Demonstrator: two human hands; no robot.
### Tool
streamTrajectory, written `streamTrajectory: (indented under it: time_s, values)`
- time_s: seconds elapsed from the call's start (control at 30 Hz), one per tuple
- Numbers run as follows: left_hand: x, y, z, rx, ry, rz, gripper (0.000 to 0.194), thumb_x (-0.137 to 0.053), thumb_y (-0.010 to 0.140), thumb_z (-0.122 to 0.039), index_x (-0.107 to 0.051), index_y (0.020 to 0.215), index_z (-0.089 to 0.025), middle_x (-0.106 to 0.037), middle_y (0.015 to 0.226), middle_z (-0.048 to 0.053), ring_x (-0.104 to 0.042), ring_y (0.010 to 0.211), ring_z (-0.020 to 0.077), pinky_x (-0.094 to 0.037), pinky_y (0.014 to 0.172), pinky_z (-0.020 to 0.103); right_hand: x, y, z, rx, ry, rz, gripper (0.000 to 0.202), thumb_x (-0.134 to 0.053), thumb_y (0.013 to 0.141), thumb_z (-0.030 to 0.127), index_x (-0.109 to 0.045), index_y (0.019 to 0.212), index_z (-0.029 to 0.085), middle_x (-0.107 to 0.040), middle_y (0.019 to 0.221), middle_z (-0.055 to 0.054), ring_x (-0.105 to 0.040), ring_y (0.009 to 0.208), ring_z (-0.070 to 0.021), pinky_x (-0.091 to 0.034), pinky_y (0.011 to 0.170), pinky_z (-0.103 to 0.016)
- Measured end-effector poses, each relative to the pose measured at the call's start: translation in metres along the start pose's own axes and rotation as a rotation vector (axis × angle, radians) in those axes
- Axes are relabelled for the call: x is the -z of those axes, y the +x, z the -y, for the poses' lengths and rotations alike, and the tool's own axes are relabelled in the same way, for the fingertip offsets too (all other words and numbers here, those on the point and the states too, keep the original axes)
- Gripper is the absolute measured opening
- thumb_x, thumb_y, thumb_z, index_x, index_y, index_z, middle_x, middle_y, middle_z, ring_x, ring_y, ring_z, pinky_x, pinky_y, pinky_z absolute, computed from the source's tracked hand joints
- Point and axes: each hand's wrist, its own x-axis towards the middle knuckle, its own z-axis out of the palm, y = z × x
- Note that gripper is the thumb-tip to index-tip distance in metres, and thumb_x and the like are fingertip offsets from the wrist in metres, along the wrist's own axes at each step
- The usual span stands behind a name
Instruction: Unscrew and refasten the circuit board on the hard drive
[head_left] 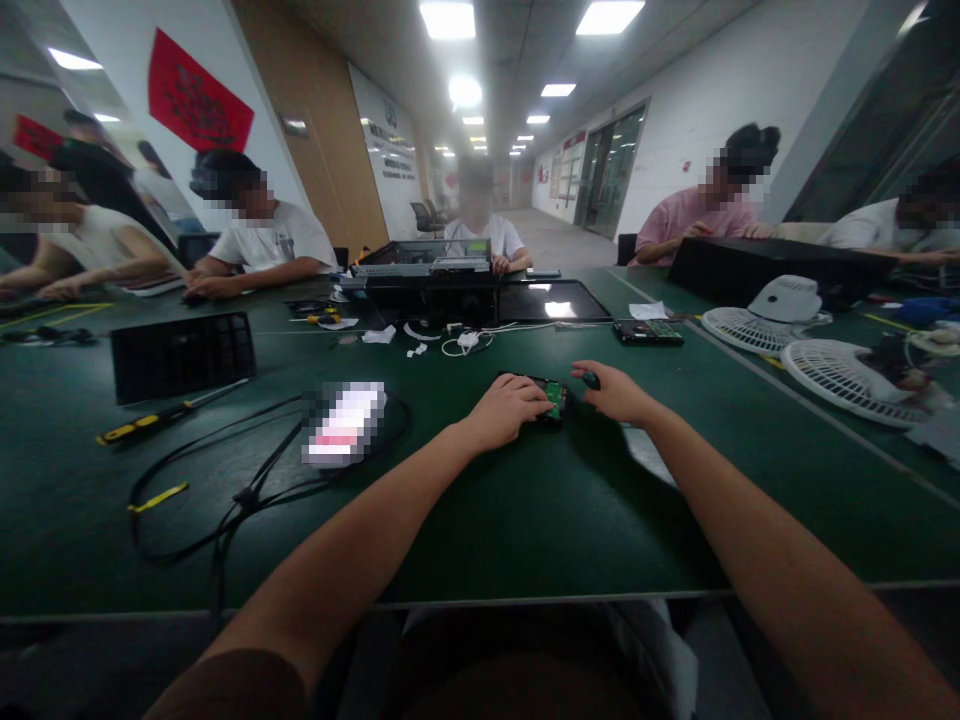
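Under my left hand [506, 410] lies a hard drive [555, 402] with its green circuit board facing up. My left fingers rest over its top and grip it against the table, hiding much of it. To the right of the drive, slightly above the table, is my right hand [615, 390]. Its thumb and fingers close round a small dark tool with a rounded end [591, 380]; the rest of the tool is hidden, so its kind cannot be made out. A gap separates my right fingertips from the drive.
On the green table [465, 520] are a lit phone [345, 425], black cables [244, 500], a yellow-black screwdriver [146, 422] and a dark panel [184, 358]. Another drive [649, 332] lies beyond my right hand. White fan parts [765, 325] sit right. Several people work around the table.
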Motion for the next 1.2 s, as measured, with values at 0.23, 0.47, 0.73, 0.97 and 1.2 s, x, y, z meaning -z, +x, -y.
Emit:
streamTrajectory:
  time_s: [0.23, 0.47, 0.73, 0.97, 1.2]
  values:
    - [-0.001, -0.001, 0.005, 0.001, -0.026, -0.005, 0.049, -0.058, 0.1, -0.013, -0.066, 0.143, -0.035, -0.067, 0.143, 0.004, -0.048, 0.142, 0.0264, -0.034, 0.117, 0.05, -0.006, 0.005, 0.0, -0.165, 0.283, 0.235, 0.074, -0.064, 0.073, 0.006, -0.057, 0.144, 0.023, -0.079, 0.114, -0.008, -0.069, 0.067, -0.014, -0.049, 0.045, -0.019]
    - [-0.004, -0.005, -0.001, 0.124, 0.034, -0.094, 0.045, -0.065, 0.096, -0.011, -0.071, 0.134, -0.034, -0.052, 0.149, 0.008, -0.039, 0.146, 0.0313, -0.036, 0.12, 0.054, -0.002, -0.007, 0.006, -0.205, 0.266, 0.17, 0.057, -0.066, 0.071, 0.007, -0.065, 0.126, 0.021, -0.078, 0.099, -0.005, -0.069, 0.064, -0.0142, -0.048, 0.043, -0.019]
    - [0.003, -0.015, -0.001, 0.254, -0.067, -0.069, 0.055, -0.058, 0.091, 0.0, -0.074, 0.129, -0.036, -0.052, 0.145, 0.007, -0.042, 0.141, 0.0329, -0.044, 0.114, 0.057, 0.014, -0.037, 0.027, -0.223, 0.259, 0.161, 0.031, -0.066, 0.081, 0.016, -0.071, 0.111, 0.019, -0.079, 0.098, -0.009, -0.071, 0.068, -0.0171, -0.05, 0.045, -0.022]
    - [0.016, -0.018, -0.008, 0.39, -0.112, -0.017, 0.042, -0.052, 0.095, -0.012, -0.079, 0.122, -0.03, -0.057, 0.143, 0.009, -0.047, 0.135, 0.0338, -0.046, 0.112, 0.057, -0.002, -0.043, 0.05, -0.247, 0.333, 0.27, 0.036, -0.066, 0.083, 0.017, -0.066, 0.119, 0.015, -0.08, 0.097, -0.011, -0.068, 0.061, -0.0157, -0.05, 0.048, -0.025]
    - [0.029, -0.011, -0.035, 0.52, -0.055, 0.049, 0.041, -0.047, 0.103, -0.042, -0.078, 0.122, -0.023, -0.054, 0.149, 0.013, -0.05, 0.133, 0.038, -0.046, 0.111, 0.055, 0.007, -0.028, 0.032, -0.216, -0.179, 0.123, 0.026, -0.063, 0.096, 0.037, -0.076, 0.111, 0.02, -0.08, 0.099, -0.008, -0.071, 0.078, -0.0188, -0.052, 0.068, -0.028]
